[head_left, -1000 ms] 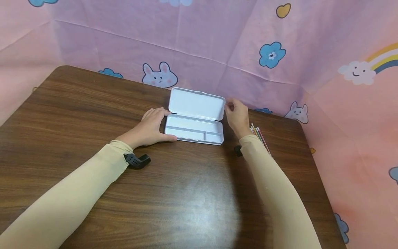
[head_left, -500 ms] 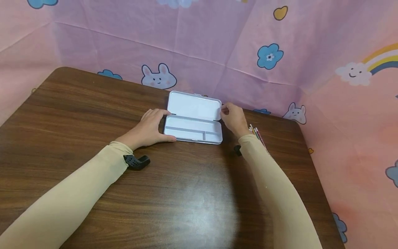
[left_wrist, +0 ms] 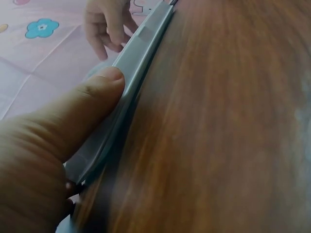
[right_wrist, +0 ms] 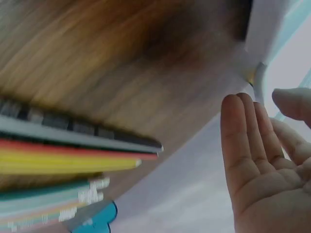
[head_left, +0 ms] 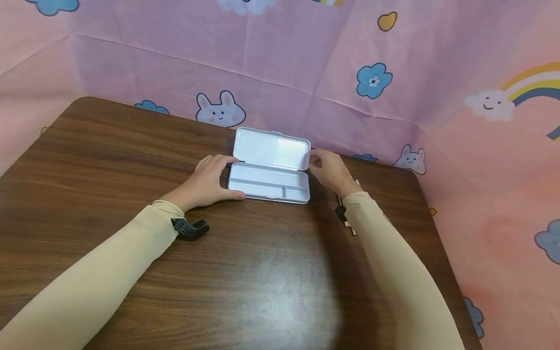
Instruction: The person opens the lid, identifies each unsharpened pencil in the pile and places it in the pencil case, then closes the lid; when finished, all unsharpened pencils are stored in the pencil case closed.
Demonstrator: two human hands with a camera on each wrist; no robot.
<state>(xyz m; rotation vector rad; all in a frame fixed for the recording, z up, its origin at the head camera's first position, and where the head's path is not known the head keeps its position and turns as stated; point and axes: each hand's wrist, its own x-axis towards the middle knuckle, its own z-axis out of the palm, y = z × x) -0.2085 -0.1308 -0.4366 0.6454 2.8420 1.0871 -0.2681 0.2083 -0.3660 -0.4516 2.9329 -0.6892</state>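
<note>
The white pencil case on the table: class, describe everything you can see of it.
The white pencil case is a flat, rounded-corner box, seemingly plastic, lying open near the far edge of the brown wooden table. Its hinged lid leans back; the tray is divided into compartments and looks empty. The left hand grips the tray's left end, thumb along the front edge. The right hand is at the lid's right edge.

Pencil case (head_left: 270, 167) — smooth white plastic, faintly glossy on the lid's inside. Table (head_left: 131, 160) — dark wood-grain top with a sheen. Backdrop (head_left: 306, 63) — matt, creased pink cloth. Sleeves (head_left: 109, 272) — matt beige fabric.
</note>
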